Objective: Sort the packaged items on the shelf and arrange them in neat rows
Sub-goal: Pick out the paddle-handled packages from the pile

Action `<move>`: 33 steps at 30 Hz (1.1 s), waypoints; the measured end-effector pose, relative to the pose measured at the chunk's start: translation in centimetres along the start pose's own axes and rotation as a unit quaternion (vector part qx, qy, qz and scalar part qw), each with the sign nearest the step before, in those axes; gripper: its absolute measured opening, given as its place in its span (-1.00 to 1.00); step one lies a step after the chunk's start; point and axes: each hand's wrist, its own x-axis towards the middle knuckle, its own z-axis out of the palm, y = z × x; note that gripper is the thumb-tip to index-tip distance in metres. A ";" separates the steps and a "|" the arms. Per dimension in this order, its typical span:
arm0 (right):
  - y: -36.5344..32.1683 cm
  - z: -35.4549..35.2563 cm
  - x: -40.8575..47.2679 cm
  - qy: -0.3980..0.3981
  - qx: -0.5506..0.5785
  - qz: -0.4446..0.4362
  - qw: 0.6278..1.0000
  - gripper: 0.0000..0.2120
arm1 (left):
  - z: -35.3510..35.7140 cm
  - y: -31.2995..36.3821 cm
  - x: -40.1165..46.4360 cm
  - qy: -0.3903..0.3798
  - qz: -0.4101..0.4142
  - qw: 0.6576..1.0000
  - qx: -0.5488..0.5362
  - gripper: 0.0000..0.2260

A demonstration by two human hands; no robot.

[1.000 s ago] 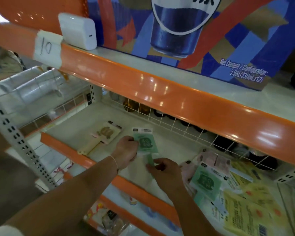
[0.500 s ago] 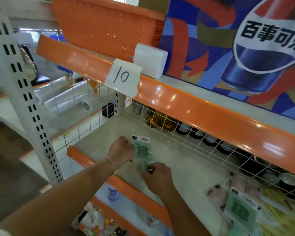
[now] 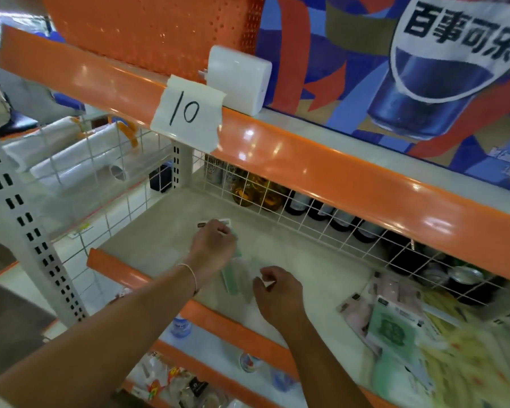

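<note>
I see one green packet (image 3: 229, 275) lying flat mid-shelf, partly covered, and a loose overlapping pile of green, pink, yellow packets (image 3: 395, 328) at right.

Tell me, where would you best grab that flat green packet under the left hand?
Likely by its near end. The green packet lies flat on the shelf, its far end under the left hand. Coming from the front edge, fingers could pinch that free end, thumb on top.
</note>
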 end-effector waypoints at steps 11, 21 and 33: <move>10.7 -11.5 -2.3 0.099 -0.035 0.122 0.987 -0.69 | 13.2 3.7 -5.6 -0.210 0.008 0.978 0.013 -0.91; 18.6 -17.4 -6.0 0.106 -0.080 0.200 0.971 -0.43 | 22.9 3.8 -11.5 -0.288 -0.019 0.953 0.092 -0.85; 21.8 -19.8 -6.0 0.032 0.038 0.201 0.978 -0.53 | 26.6 4.0 -14.3 -0.296 -0.066 0.949 0.086 -0.84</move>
